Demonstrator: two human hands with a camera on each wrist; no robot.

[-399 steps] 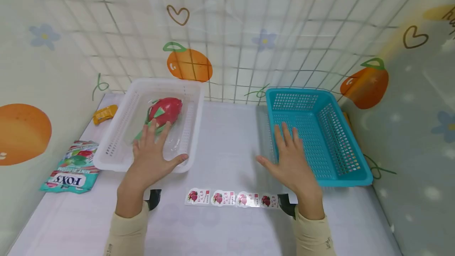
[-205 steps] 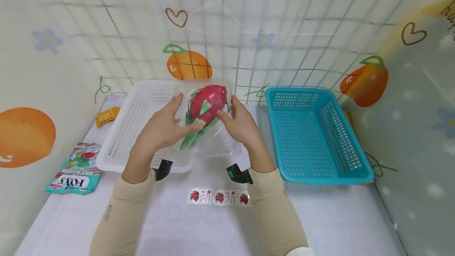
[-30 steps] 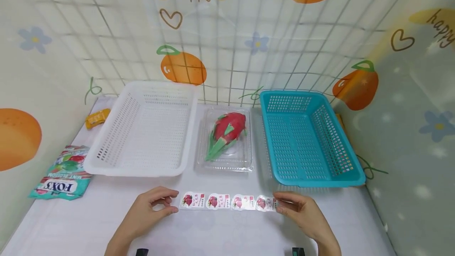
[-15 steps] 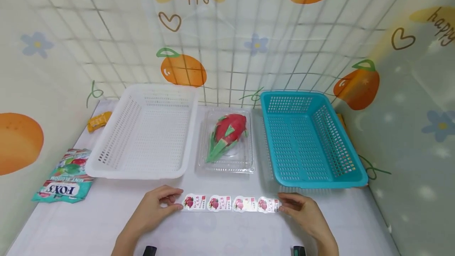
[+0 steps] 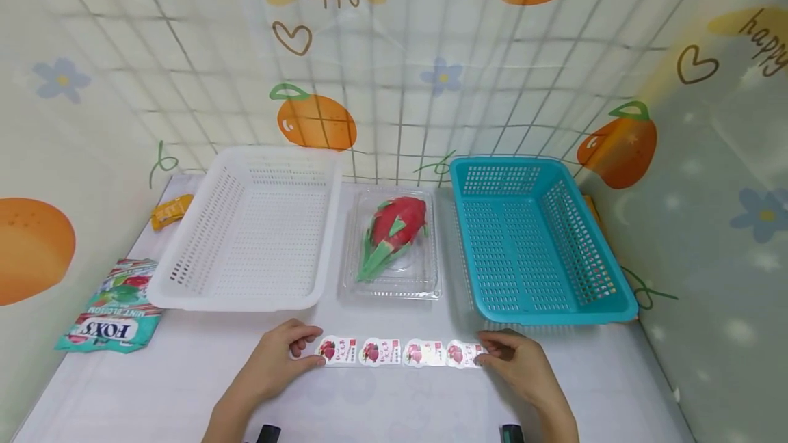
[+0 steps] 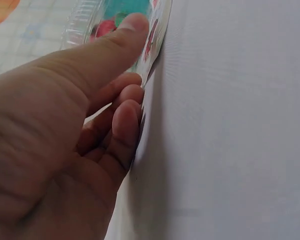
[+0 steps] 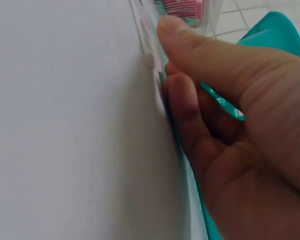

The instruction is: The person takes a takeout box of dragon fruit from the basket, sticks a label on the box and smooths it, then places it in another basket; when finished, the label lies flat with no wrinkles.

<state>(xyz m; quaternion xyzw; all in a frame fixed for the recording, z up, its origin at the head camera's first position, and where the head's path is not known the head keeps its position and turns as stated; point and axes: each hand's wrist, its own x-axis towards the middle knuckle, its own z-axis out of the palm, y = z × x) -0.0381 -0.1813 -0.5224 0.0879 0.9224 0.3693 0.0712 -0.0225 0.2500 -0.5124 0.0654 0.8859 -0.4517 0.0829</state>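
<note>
A strip of several dragon-fruit stickers (image 5: 382, 353) lies flat on the white table, short ends left and right. Above and below its left end are the index finger and thumb of my left hand (image 5: 278, 361), a gap between them. My right hand (image 5: 516, 366) frames the opposite end the same way. In the left wrist view the thumb (image 6: 125, 42) overlaps the strip's end while the other fingers bend loosely by the table. The right wrist view has the thumb (image 7: 190, 42) beside the strip's edge. Behind the strip, a clear plastic clamshell box (image 5: 425, 272) contains a red dragon fruit (image 5: 400, 217).
A white perforated basket (image 5: 246, 296) stands left of the box, a teal one (image 5: 554, 316) to its right. At far left lie a Fox's candy bag (image 5: 111, 316) and a small orange packet (image 5: 171, 211). A fruit-print curtain (image 5: 382, 53) over a wire grid closes off the back.
Earlier, the boxed dragon fruit was in the white basket; both hands then lifted it to the middle of the table. Over the last second my fingertips have moved slightly inward over the strip's ends.
</note>
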